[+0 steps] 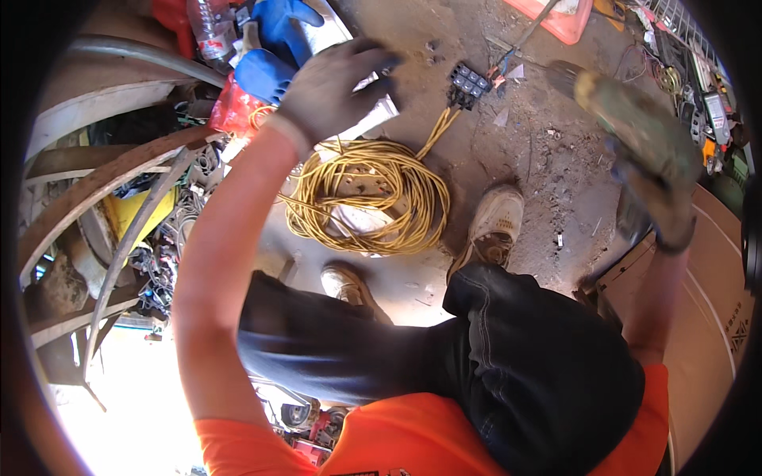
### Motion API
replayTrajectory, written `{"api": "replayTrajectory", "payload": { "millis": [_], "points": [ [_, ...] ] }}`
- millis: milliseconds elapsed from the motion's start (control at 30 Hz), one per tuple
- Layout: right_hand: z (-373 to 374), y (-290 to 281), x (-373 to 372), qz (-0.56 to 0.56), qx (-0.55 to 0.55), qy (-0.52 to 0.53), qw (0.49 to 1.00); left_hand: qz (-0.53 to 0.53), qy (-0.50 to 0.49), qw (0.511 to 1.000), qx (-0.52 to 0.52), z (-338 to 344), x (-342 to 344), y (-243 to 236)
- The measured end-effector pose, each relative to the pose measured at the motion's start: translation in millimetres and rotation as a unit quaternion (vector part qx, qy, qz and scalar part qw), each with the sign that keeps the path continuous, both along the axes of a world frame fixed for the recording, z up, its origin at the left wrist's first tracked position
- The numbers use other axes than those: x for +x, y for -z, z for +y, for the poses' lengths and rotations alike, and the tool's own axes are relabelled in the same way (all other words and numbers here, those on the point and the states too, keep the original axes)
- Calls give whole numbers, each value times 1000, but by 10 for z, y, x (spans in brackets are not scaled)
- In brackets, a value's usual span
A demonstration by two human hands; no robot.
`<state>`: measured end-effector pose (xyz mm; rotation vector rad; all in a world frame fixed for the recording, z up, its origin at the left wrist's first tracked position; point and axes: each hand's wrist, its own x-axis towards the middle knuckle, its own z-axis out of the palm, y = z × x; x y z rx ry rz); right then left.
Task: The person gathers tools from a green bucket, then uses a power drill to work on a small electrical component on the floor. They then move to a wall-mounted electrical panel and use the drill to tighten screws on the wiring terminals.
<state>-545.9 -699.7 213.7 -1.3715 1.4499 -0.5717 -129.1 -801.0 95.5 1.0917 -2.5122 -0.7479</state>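
Right hand (pixel 671 208): fingers seemed wrapped round tool (pixel 641 119), likely bearing its weight; blur hid exact grip.
Tool: was held right side, above floor (pixel 548 178), tip leftward; type hard to tell.
Left hand (pixel 329 89): gloved, fingers loosely spread, apparently held nothing; tips smeared.
Cable (pixel 425 210): lay coiled on floor, likely to gather slack; lead reached socket block (pixel 469 82).
Blue gloves (pixel 264 75): were partly behind left hand.
Red tray (pixel 573 33): was cut off up top.

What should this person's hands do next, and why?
Perhaps bring the left hand across to help steady the green tool. The right hand seems to hold it alone, while the left hand, though blurred, looks empty, its fingers spread beyond the coiled yellow cable.
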Motion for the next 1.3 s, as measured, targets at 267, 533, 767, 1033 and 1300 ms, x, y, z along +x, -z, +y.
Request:
{"api": "replayTrajectory", "payload": {
  "millis": [267, 533, 767, 1033, 1300],
  "points": [
    [728, 1166, -192, 395, -174, -3, 902, -230, -93, 828, 503, 1203, 1055, 116],
    [1004, 2092, -397, 468, -115, 29, 876, -410, -293, 862, 58, 998, 1261, 243],
    [886, 2000, -500, 437, -71, -15, 897, -432, -178, 884, -34, 614, 1309, 787],
    [680, 1669, -83, 475, -65, -9, 878, -468, -136, 871, -65, 354, 1314, 679],
    [323, 1233, 807, 300, -220, -28, 928, -147, -250, 909, 300, 706, 1109, -255]
  ]
}}
